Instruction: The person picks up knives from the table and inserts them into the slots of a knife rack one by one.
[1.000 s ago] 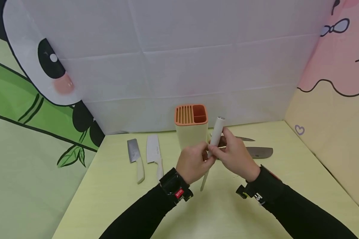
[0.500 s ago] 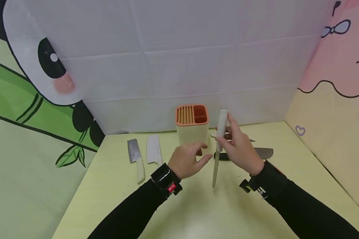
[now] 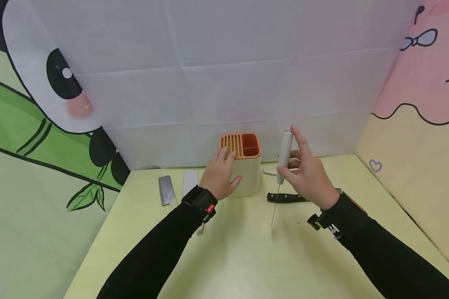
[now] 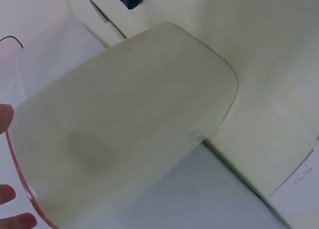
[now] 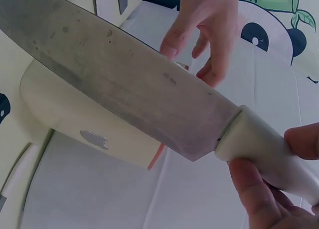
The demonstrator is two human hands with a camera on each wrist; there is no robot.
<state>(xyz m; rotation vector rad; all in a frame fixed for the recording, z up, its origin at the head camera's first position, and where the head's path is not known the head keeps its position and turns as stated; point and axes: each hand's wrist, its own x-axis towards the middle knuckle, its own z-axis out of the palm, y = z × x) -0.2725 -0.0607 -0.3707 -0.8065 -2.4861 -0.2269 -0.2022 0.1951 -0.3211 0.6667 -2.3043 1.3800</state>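
Note:
My right hand (image 3: 309,176) grips a kitchen knife by its white handle (image 3: 285,154), with the blade pointing down over the table. Seen from the right wrist, the broad, spotted steel blade (image 5: 124,69) crosses in front of a cream knife block (image 5: 84,109). That knife block (image 3: 247,180) stands upright at the back of the table, its orange top having slots on the left and two square compartments on the right. With fingers spread, my left hand (image 3: 220,176) is at the block's front left, fingertips right at the slotted rim. The left wrist view shows its fingertips beside the orange edge.
Left of the block lie two cleavers, one dark-bladed (image 3: 166,189) and one pale (image 3: 190,181), partly behind my left arm. A black-handled knife (image 3: 287,198) and a small white-handled knife (image 3: 270,171) lie to the right. A cloth backdrop (image 3: 164,145) rises behind the table.
My left hand has let go of the white-handled knife and moved left and up to the block's rim. The right hand has carried the knife rightward and slightly up, turning its blade edge-on.

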